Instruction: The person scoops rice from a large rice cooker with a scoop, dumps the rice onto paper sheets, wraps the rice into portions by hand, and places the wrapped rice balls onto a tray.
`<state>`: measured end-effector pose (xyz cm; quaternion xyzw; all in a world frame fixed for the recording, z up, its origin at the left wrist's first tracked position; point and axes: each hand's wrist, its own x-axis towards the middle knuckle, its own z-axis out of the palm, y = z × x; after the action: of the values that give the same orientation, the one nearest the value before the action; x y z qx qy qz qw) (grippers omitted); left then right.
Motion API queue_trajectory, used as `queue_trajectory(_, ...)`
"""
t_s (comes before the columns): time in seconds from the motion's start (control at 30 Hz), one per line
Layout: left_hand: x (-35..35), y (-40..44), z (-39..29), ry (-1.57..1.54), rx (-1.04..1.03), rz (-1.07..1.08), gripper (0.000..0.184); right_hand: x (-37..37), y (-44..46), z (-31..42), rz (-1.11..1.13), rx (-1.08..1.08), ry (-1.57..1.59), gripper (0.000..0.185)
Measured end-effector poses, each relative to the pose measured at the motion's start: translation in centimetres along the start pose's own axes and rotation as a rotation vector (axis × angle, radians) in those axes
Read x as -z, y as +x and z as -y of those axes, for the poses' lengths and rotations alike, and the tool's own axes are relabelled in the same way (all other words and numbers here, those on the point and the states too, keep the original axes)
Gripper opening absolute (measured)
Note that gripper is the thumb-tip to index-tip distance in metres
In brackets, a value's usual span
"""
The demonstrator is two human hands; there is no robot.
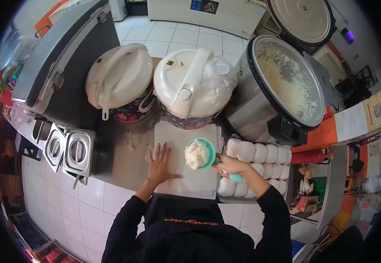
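My right hand (230,166) is closed around the handle of a teal rice scoop (209,153). A mound of white rice (196,154) fills the scoop, which is held over a stack of pale paper sheets (186,184). My left hand (160,164) lies flat with fingers spread on the left edge of the sheets. Just right of the paper, rows of white rounded packets (260,153) sit close together in a tray. Beyond them stands a large open rice cooker (247,96) with rice (302,98) inside and its lid (302,17) raised.
Two flower-patterned rice warmers, the left one (120,76) and the right one (186,79), stand behind the paper. A clear plastic bag (219,76) rests on the right one. Lidded steel containers (78,151) hang at the left. Rice bits (132,143) lie on the counter (120,164).
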<state>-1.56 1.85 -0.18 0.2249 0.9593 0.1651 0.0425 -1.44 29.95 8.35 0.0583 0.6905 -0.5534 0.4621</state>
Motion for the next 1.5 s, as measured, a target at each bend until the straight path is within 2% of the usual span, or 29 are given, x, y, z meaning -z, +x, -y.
queue_trajectory(0.07, -0.8, -0.5, 0.0, -0.007, 0.036, -0.049, 0.113, -0.9, 3.4, -0.4, -0.203, -0.049, -0.391, 0.040)
queue_trajectory(0.1, -1.0, -0.6, 0.1, -0.008, 0.052, -0.002, 0.113, -1.3, 4.9, -1.1, -0.207, -0.045, -0.395, 0.040)
queue_trajectory(0.17, -0.9, -1.3, 0.6, -0.010, 0.066, 0.045, 0.113, -2.7, 6.6, -2.9, -0.603, 0.090, -1.065, 0.050)
queue_trajectory(0.2, -0.6, -1.6, 0.9, -0.004, 0.019, 0.034, 0.116, -4.4, 6.0, -2.4, -0.605, 0.088, -1.068, 0.050)
queue_trajectory(0.27, -0.7, -2.1, 1.3, -0.004, -0.032, 0.018, 0.118, -8.6, 4.2, -1.0, -0.832, 0.176, -1.279, 0.062)
queue_trajectory(0.37, -1.2, -2.4, 1.7, -0.037, -0.012, 0.019, 0.126, -12.6, 4.2, -4.2, -0.825, 0.183, -1.420, 0.069)
queue_trajectory(0.47, -1.2, -2.1, 1.8, -0.026, -0.018, 0.061, 0.132, -14.4, 6.9, -5.7, -0.853, 0.086, -1.266, 0.072)
queue_trajectory(0.53, -1.2, -1.9, 1.9, -0.023, -0.003, 0.036, 0.134, -14.8, 8.0, -5.0, -1.010, 0.174, -1.150, 0.073)
queue_trajectory(0.6, -1.2, -2.2, 2.0, -0.003, -0.022, 0.029, 0.134, -15.9, 6.9, -5.2, -1.017, 0.248, -1.069, 0.074)
queue_trajectory(0.67, -1.3, -2.0, 2.0, 0.010, -0.033, 0.024, 0.134, -16.5, 6.3, -5.4, -0.839, 0.038, -0.989, 0.073)
queue_trajectory(0.87, -1.1, -2.5, 2.0, 0.039, -0.068, -0.023, 0.135, -15.3, 6.5, -4.0, -0.870, 0.185, -0.864, 0.070)
queue_trajectory(0.93, 0.9, -3.4, 1.0, 0.041, -0.016, -0.094, 0.119, -14.3, 5.7, -3.7, -0.865, 0.252, -0.801, 0.069)
queue_trajectory(0.97, 0.6, -3.7, 1.3, 0.036, -0.011, -0.099, 0.119, -13.9, 4.8, -3.6, -0.999, 0.449, -0.723, 0.069)
queue_trajectory(1.0, 0.3, -4.2, 1.8, -0.062, -0.051, -0.128, 0.097, -13.5, 3.6, -3.6, -1.121, 0.646, -0.634, 0.069)
queue_trajectory(1.03, -0.3, -5.5, 2.3, -0.160, -0.087, -0.139, 0.075, -12.9, 1.6, -2.7, -1.134, 0.641, -0.376, 0.067)
queue_trajectory(1.07, -0.9, -6.6, 3.0, -0.162, -0.084, -0.126, 0.075, -11.7, -0.8, -0.6, -1.146, 0.630, -0.114, 0.065)
queue_trajectory(1.1, -1.7, -6.4, 3.7, -0.205, -0.204, -0.124, 0.054, -10.5, -3.0, 2.2, -1.130, 0.957, 0.245, 0.063)
queue_trajectory(1.13, -2.2, -6.2, 4.1, -0.248, -0.327, -0.120, 0.033, -9.8, -6.2, 6.2, -1.113, 1.060, 0.472, 0.060)
queue_trajectory(1.2, -2.4, -5.5, 4.2, -0.264, -0.333, -0.121, 0.026, -3.2, -10.0, 7.3, -0.856, 1.235, 0.724, 0.063)
queue_trajectory(1.27, -2.2, -5.5, 4.1, -0.284, -0.332, -0.107, 0.020, -0.3, -14.2, 11.4, -0.172, 1.126, 1.345, 0.066)
queue_trajectory(1.3, -2.1, -5.2, 4.1, -0.245, -0.349, -0.097, 0.019, -0.6, -14.6, 12.5, -0.179, 1.130, 1.349, 0.066)
queue_trajectory(1.37, -1.7, -4.4, 4.0, -0.210, -0.365, -0.096, 0.018, -1.6, -14.2, 14.5, -0.404, 1.285, 1.412, 0.068)
queue_trajectory(1.43, -1.5, -3.9, 3.9, -0.313, -0.180, 0.016, 0.022, -2.4, -10.3, 10.7, -0.398, 1.239, 0.921, 0.072)
queue_trajectory(1.47, -1.3, -3.4, 3.8, -0.318, -0.171, 0.016, 0.022, -4.0, -7.1, 8.4, -0.620, 1.083, 0.499, 0.072)
queue_trajectory(1.5, -1.0, -2.8, 3.7, -0.462, 0.025, 0.143, 0.026, -5.8, -4.3, 5.0, -0.508, 0.828, 0.380, 0.066)
